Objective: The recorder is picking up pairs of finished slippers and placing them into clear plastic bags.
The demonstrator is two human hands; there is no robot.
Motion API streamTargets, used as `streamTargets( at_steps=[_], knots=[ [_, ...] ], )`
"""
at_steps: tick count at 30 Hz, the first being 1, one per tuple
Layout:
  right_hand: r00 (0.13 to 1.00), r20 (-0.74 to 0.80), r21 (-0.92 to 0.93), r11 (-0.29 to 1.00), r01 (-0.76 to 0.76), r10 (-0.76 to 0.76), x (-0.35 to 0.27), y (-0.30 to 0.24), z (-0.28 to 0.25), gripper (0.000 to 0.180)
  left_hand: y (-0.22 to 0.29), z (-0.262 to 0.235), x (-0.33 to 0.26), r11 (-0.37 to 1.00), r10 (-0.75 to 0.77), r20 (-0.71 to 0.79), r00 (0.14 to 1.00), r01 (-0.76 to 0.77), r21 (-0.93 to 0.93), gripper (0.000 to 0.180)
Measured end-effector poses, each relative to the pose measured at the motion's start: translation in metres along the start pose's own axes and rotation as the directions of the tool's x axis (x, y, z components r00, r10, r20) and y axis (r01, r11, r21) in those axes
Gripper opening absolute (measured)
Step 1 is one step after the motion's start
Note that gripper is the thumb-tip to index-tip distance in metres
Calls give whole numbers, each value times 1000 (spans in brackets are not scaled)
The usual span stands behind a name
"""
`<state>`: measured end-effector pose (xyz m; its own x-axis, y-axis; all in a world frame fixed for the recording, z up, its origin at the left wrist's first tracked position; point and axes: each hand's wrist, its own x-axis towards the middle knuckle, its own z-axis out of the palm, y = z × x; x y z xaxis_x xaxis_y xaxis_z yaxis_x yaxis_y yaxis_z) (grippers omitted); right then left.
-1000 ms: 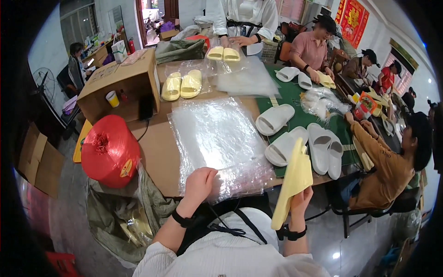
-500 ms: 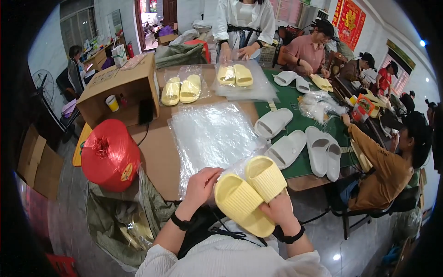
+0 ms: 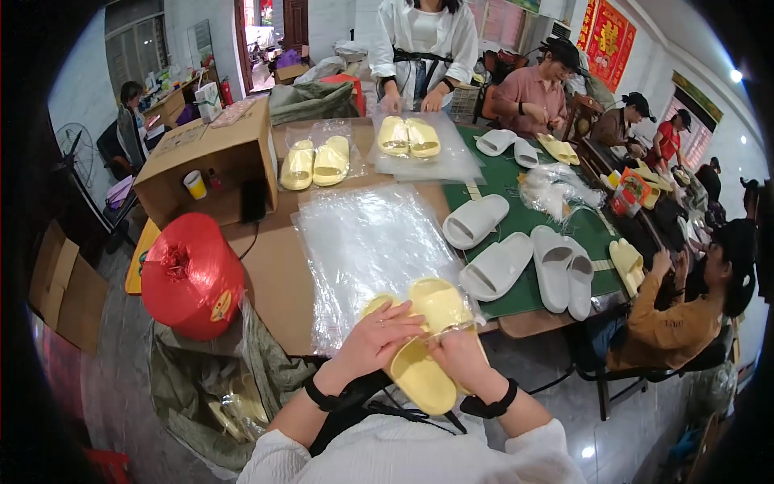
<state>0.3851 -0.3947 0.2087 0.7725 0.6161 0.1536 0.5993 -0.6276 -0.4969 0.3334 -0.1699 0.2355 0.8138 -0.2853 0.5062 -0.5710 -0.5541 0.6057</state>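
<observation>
Half a second ago the pair of yellow slippers was held up with both soles fanned out; now it has come down lower, against the near table edge, and the two slippers lie closer together, one over the other. The left hand has closed over the left slipper, fingers curled on top of it. The right hand grips the pair from the right with bent fingers; a bit of clear film shows at its fingertips.

The pair's long axis runs from about 1 o'clock down to 7 o'clock: the lower end points towards the person's chest, the upper end lies on the stack of clear plastic bags. At 2 o'clock from the hands, white slippers lie on the green mat. At 9 o'clock stands a red spool of twine.
</observation>
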Motion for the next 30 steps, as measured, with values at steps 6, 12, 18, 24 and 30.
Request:
streamTargets(
  at_steps=[6, 12, 18, 24, 30],
  knots=[
    [957, -197, -271, 950, 157, -214, 25, 29, 26, 16, 2, -6, -2, 990, -46, -15, 999, 44, -131, 29],
    [970, -81, 0, 973, -232, 231, 60, 11, 46, 30, 1, -1, -3, 985, -2, 34, 999, 8, -170, 33],
    [952, -275, 147, 985, -94, 132, 84, -6, 38, 36, -2, 6, -9, 918, -27, 126, 992, 74, -390, 24],
    [870, -446, 422, 906, -3, 210, 121, -31, 50, 31, 6, -2, -10, 744, -32, 264, 964, 199, -638, 22],
    [671, -576, -545, 831, 112, -468, 136, -7, 78, 24, 5, -20, -21, 676, -50, 281, 958, 240, -697, 21]
  ],
)
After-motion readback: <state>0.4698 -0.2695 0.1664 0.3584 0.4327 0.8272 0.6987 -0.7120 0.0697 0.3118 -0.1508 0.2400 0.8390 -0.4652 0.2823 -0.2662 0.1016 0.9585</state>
